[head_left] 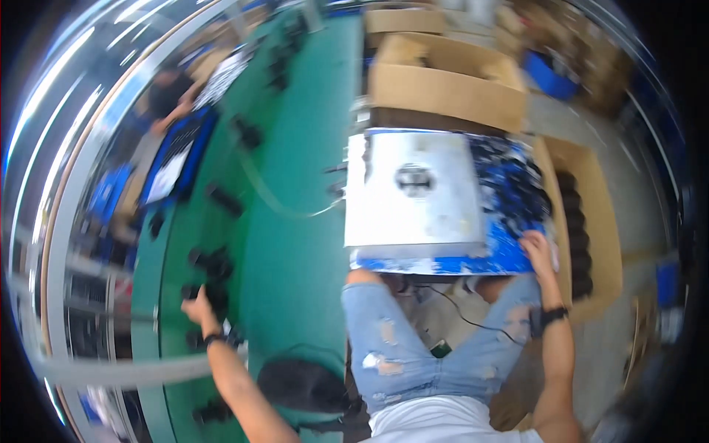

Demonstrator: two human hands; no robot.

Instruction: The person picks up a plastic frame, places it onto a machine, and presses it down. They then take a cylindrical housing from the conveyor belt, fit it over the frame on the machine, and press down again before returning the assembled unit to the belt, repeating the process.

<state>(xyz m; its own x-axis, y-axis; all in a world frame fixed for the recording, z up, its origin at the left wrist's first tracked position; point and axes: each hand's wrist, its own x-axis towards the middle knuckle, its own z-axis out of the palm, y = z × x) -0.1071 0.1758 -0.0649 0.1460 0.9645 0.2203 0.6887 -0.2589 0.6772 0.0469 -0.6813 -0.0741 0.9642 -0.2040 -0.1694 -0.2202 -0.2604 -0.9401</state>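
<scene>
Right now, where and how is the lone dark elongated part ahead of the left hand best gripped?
Probably across its middle, from above, with the left hand: the dark elongated part appears to lie slantwise, longer than wide, with green surface around it. Blur hides finer detail.

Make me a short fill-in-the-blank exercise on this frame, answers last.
1. The left hand is over a work surface coloured ____.
2. The right hand is near black material, to the ____ of the pale panel.
3. The long box at right is made of ____.
4. A dark band circles the right ____.

Answers: green; right; cardboard; wrist.
</scene>
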